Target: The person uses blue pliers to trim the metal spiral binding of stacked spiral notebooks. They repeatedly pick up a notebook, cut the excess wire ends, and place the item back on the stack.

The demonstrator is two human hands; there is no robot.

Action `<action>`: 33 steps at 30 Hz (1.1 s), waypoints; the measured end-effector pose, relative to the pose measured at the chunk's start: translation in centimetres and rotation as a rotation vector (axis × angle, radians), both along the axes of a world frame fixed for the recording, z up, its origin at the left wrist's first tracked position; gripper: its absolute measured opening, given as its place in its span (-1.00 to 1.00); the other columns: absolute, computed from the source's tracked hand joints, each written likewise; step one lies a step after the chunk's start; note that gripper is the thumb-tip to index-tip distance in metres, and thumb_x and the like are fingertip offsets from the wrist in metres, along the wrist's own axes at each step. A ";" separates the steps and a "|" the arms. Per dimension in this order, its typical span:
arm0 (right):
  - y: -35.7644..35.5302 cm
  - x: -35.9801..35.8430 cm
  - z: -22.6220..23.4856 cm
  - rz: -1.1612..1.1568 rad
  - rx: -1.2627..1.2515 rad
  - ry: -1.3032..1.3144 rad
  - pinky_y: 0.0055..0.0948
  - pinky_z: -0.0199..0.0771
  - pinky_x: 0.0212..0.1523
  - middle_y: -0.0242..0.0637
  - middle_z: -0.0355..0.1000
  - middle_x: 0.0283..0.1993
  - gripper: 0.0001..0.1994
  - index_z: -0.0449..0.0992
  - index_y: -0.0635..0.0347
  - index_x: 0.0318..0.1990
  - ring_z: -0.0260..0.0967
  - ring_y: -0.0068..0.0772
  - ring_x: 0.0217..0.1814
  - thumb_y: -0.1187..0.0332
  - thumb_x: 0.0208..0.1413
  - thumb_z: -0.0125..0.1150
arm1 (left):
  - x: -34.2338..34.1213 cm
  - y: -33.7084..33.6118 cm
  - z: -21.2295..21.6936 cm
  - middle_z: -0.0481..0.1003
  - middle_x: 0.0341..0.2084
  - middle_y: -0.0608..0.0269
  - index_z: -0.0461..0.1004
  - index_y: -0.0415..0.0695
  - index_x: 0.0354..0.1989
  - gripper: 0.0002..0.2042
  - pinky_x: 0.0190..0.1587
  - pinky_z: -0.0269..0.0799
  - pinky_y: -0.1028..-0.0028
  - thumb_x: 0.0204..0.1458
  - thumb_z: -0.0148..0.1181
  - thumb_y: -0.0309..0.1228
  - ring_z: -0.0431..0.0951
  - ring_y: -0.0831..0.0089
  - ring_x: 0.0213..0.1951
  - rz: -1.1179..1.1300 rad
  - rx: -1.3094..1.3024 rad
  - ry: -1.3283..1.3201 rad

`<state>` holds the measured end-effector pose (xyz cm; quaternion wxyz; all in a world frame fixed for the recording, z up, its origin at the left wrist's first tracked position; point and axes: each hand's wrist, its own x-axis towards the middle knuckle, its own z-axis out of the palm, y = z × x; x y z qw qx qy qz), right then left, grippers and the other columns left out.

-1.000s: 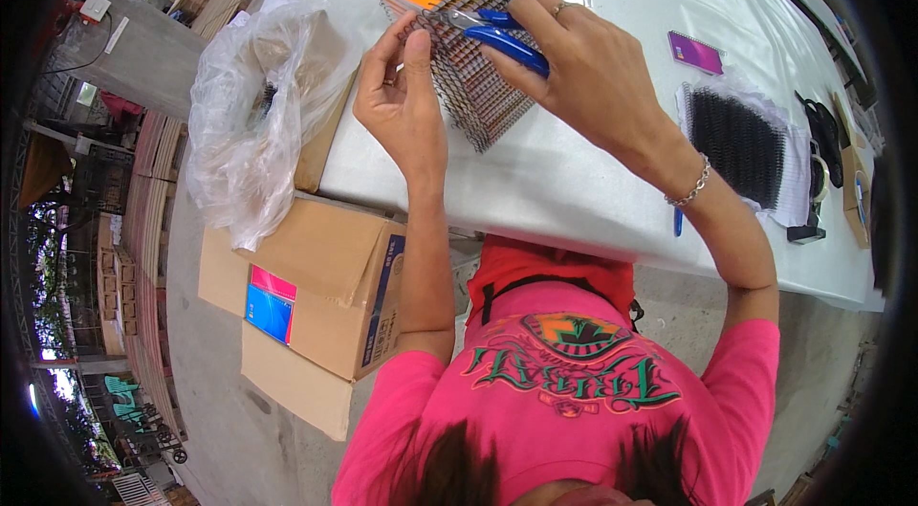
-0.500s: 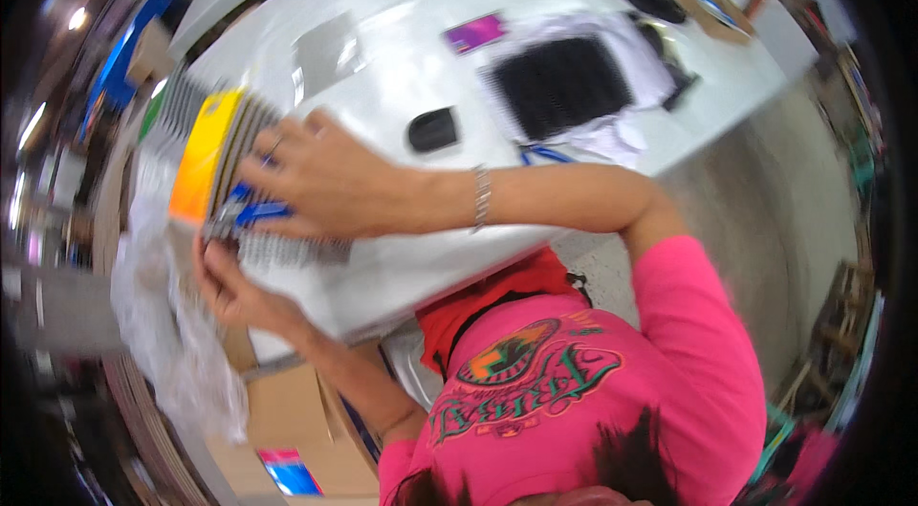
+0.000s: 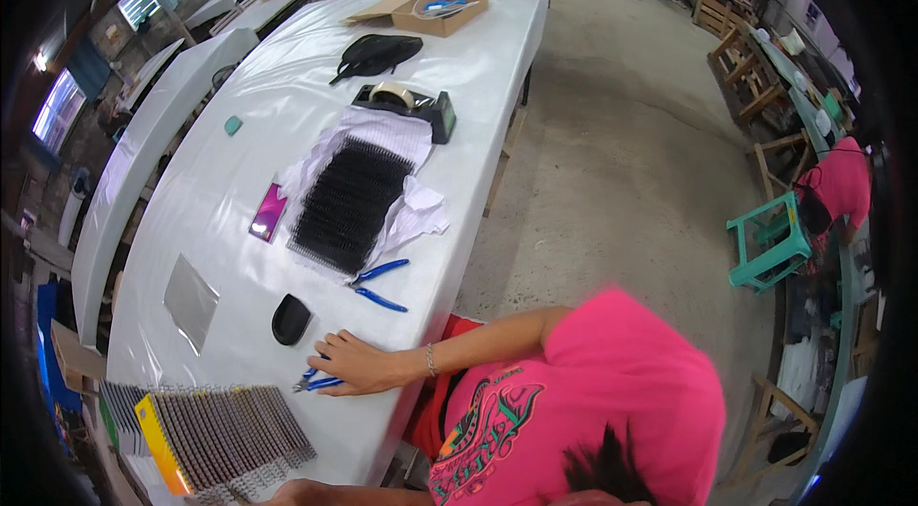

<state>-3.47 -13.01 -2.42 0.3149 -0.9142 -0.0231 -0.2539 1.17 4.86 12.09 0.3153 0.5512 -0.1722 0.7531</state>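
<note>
Blue-handled nippers point(image 3: 323, 382) lie low over the white table, their jaws pointing left. My right hand point(image 3: 356, 364) is closed over their handles, its fingers bent. At the bottom edge my left hand point(image 3: 298, 495) shows only in part, beside the near side of a row of spiral-bound notebooks point(image 3: 229, 434); its fingers are mostly cut off from view. The notebooks stand with dark wire coils along them, and a yellow-orange cover point(image 3: 161, 444) faces out near the left end. A small black rounded object point(image 3: 291, 319) sits just beyond my right hand.
Black spiral coils point(image 3: 352, 205) rest on crumpled white paper point(image 3: 421, 209), beside a second blue-handled tool point(image 3: 384, 286). Farther off are a purple card-like item point(image 3: 269, 212), a tape dispenser point(image 3: 406, 104), a black pouch point(image 3: 378, 55) and a cardboard box point(image 3: 440, 13). A person in pink point(image 3: 841, 186) is by a green stool point(image 3: 773, 238).
My right hand has moved away from the notebooks, carrying the nippers toward the table's middle. My left hand remains by the notebooks. The view has swung to the right, bringing the floor into sight.
</note>
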 end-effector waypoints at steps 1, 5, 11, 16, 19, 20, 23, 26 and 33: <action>-0.2 -0.7 -0.9 -0.007 -0.003 0.017 -0.11 0.24 0.01 -0.06 0.32 -0.06 -0.50 0.38 0.20 0.00 0.25 -0.08 0.02 0.00 0.09 0.29 | 0.0 -0.4 -0.3 0.28 -0.16 0.12 0.42 -0.24 -0.15 -0.87 -0.04 0.28 0.25 0.27 0.14 -0.44 0.31 0.31 -0.16 0.033 0.029 0.042; -1.3 -2.7 -2.5 -0.003 -0.089 -0.027 -0.12 0.22 0.06 -0.09 0.32 -0.05 -0.50 0.38 0.19 0.00 0.24 -0.11 0.05 0.01 0.08 0.31 | 0.2 -3.5 0.9 0.30 -0.17 0.08 0.42 -0.28 -0.16 -0.90 -0.03 0.27 0.24 0.25 0.14 -0.51 0.31 0.26 -0.13 -0.214 0.069 -0.065; -1.6 -3.0 -2.9 0.025 -0.134 -0.060 -0.15 0.18 0.11 -0.15 0.30 -0.01 -0.50 0.37 0.17 0.03 0.22 -0.14 0.08 0.02 0.09 0.31 | 0.4 -4.7 0.0 0.28 -0.19 0.09 0.42 -0.29 -0.16 -0.91 -0.03 0.28 0.23 0.25 0.13 -0.53 0.31 0.26 -0.13 -0.273 0.109 0.038; -1.5 -3.0 -2.8 0.027 -0.131 -0.076 -0.15 0.18 0.10 -0.15 0.29 -0.01 -0.50 0.37 0.15 0.02 0.21 -0.14 0.07 0.03 0.07 0.33 | 0.6 -5.2 -0.6 0.30 -0.20 0.07 0.42 -0.31 -0.15 -0.90 -0.07 0.31 0.25 0.26 0.12 -0.52 0.33 0.26 -0.18 -0.296 0.130 0.075; -1.4 -2.9 -2.9 0.019 -0.140 -0.085 -0.16 0.19 0.08 -0.16 0.29 -0.03 -0.49 0.38 0.14 0.02 0.21 -0.14 0.06 0.03 0.04 0.35 | -0.4 -5.2 -0.1 0.32 -0.23 0.08 0.43 -0.32 -0.16 -0.89 -0.10 0.33 0.27 0.26 0.12 -0.51 0.35 0.26 -0.21 -0.219 0.163 0.111; -1.4 -2.7 -3.0 0.021 -0.135 -0.087 -0.16 0.19 0.08 -0.16 0.29 -0.03 -0.49 0.38 0.14 0.02 0.21 -0.14 0.06 0.03 0.04 0.36 | -0.6 -5.1 0.0 0.33 -0.23 0.08 0.43 -0.32 -0.16 -0.89 -0.10 0.34 0.27 0.26 0.13 -0.51 0.35 0.26 -0.21 -0.182 0.181 0.121; -1.3 -2.1 -2.9 0.051 -0.099 -0.068 -0.17 0.19 0.07 -0.16 0.29 -0.04 -0.49 0.38 0.13 0.04 0.21 -0.12 0.06 0.02 0.05 0.35 | 0.0 -4.0 -0.7 0.36 -0.25 0.10 0.43 -0.33 -0.16 -0.88 -0.07 0.35 0.26 0.26 0.14 -0.50 0.38 0.26 -0.20 -0.235 0.117 0.083; -1.0 -1.5 -2.1 0.114 0.006 -0.012 -0.15 0.21 0.05 -0.14 0.30 -0.04 -0.49 0.39 0.11 0.05 0.23 -0.09 0.05 0.01 0.08 0.33 | 0.8 -2.1 -1.4 0.37 -0.20 0.07 0.45 -0.33 -0.12 -0.84 -0.05 0.36 0.25 0.26 0.14 -0.47 0.39 0.25 -0.17 -0.190 0.088 -0.007; -0.1 0.4 -1.1 0.204 0.117 0.074 -0.05 0.27 -0.01 -0.10 0.32 -0.04 -0.50 0.41 0.11 0.06 0.27 -0.01 0.03 0.02 0.07 0.32 | 1.2 3.1 -1.8 0.39 -0.09 0.05 0.42 -0.34 -0.04 -0.78 0.05 0.36 0.25 0.29 0.07 -0.43 0.41 0.23 -0.07 -0.004 0.071 0.037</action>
